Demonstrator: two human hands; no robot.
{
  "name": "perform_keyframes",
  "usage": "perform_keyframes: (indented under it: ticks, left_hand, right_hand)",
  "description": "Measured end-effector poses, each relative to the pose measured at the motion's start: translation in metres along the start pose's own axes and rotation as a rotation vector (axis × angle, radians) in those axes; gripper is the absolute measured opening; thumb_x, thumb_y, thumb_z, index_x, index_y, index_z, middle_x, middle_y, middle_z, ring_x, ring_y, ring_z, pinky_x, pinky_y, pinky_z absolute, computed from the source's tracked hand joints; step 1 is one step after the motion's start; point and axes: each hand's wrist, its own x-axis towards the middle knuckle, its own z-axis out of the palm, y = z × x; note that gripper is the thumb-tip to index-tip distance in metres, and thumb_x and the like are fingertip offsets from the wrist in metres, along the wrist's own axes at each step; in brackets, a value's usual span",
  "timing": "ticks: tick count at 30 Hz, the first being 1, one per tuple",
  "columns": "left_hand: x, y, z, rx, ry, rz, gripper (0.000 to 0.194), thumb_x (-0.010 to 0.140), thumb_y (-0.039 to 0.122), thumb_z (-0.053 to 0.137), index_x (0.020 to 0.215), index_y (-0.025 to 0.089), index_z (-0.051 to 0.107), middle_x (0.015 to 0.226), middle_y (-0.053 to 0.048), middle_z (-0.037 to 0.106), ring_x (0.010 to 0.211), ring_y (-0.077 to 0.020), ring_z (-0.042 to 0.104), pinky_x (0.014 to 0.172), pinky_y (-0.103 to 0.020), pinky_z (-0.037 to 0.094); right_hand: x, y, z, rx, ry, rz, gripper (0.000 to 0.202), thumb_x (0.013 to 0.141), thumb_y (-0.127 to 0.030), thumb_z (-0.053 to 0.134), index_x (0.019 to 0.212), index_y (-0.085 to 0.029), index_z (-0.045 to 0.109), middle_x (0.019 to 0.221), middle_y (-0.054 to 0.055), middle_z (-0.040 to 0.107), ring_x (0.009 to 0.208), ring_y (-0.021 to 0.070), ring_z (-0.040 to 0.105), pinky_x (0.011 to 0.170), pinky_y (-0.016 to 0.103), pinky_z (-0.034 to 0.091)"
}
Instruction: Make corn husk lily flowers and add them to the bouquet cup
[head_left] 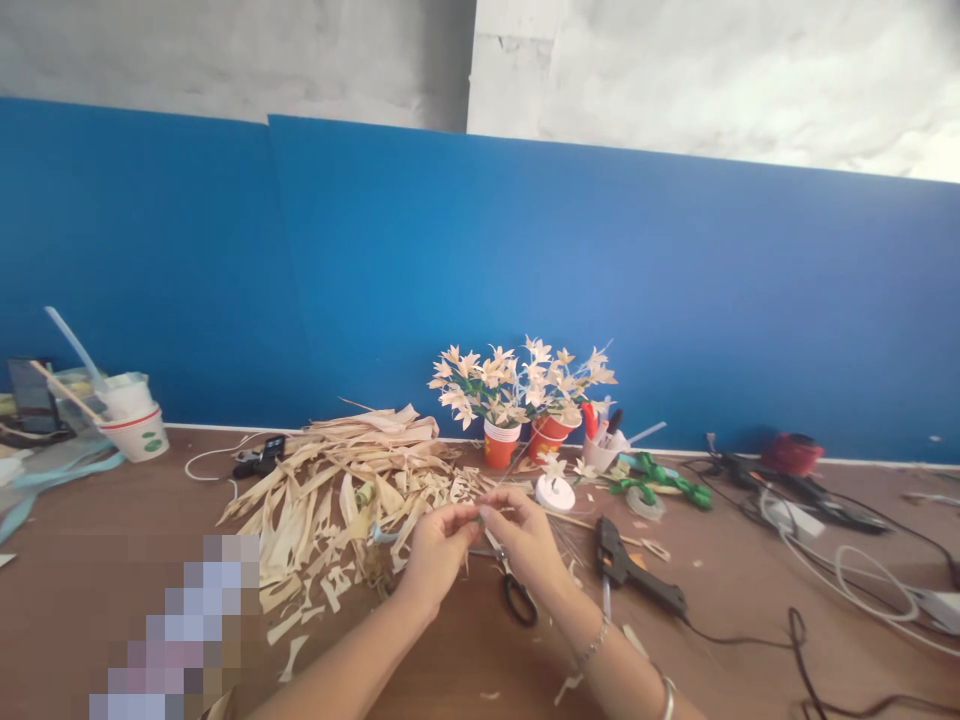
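Note:
My left hand (442,550) and my right hand (521,535) meet at their fingertips over the middle of the table. Both are closed in a pinch around something too small to make out. Black-handled scissors (519,600) lie under my right hand. Left of my hands spreads a heap of dried pale husk strips (337,480). Behind them, pale star-shaped flowers (491,375) stand in orange paper cups (500,443). A white round piece (555,493) with a pale flower on it sits just beyond my right hand.
A black glue gun (637,570) lies right of my right forearm, its cord running right. Green tape or ribbon (667,480) and a cup of pens (602,447) are behind it. White cables (847,580) cross the right side. A white cup (137,432) stands far left. A blue partition (375,270) rises behind.

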Motion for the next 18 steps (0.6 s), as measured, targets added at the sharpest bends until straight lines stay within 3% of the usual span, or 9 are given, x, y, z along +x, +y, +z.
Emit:
perform_keyframes:
  ticks: [4, 11, 14, 18]
  left_hand:
    - [0.001, -0.001, -0.002, -0.045, -0.069, -0.068, 0.018, 0.060, 0.023, 0.070, 0.075, 0.013, 0.070, 0.072, -0.005, 0.071, 0.065, -0.0155, 0.061, 0.067, -0.027, 0.046]
    - [0.003, 0.006, -0.006, -0.100, -0.202, -0.175, 0.022, 0.060, 0.029, 0.073, 0.072, 0.011, 0.069, 0.066, -0.006, 0.068, 0.061, -0.0125, 0.058, 0.059, -0.022, 0.041]
    - [0.002, 0.009, -0.005, -0.078, -0.194, -0.151, 0.023, 0.059, 0.030, 0.074, 0.069, 0.011, 0.069, 0.062, -0.005, 0.066, 0.059, -0.0119, 0.056, 0.058, -0.022, 0.040]
    - [0.002, 0.009, -0.004, -0.052, -0.093, -0.109, 0.024, 0.060, 0.033, 0.072, 0.072, 0.012, 0.069, 0.057, -0.002, 0.063, 0.058, -0.0129, 0.056, 0.058, -0.024, 0.042]
  right_hand:
    - [0.004, -0.003, -0.005, -0.002, -0.005, -0.052, 0.015, 0.069, -0.031, 0.063, 0.064, -0.018, 0.062, 0.081, 0.005, 0.060, 0.081, 0.0199, 0.057, 0.073, 0.031, 0.044]
    - [0.006, -0.010, -0.010, -0.028, -0.028, -0.020, 0.014, 0.067, -0.030, 0.063, 0.063, -0.017, 0.061, 0.079, 0.004, 0.059, 0.077, 0.0185, 0.056, 0.071, 0.030, 0.044]
    - [0.004, -0.013, -0.009, -0.104, -0.046, -0.045, 0.013, 0.069, -0.030, 0.062, 0.064, -0.017, 0.061, 0.077, 0.003, 0.060, 0.077, 0.0182, 0.056, 0.073, 0.030, 0.044]
    - [0.001, -0.013, -0.008, -0.187, -0.056, 0.040, 0.016, 0.071, -0.032, 0.062, 0.075, -0.017, 0.062, 0.074, 0.002, 0.061, 0.073, 0.0176, 0.056, 0.068, 0.028, 0.044]
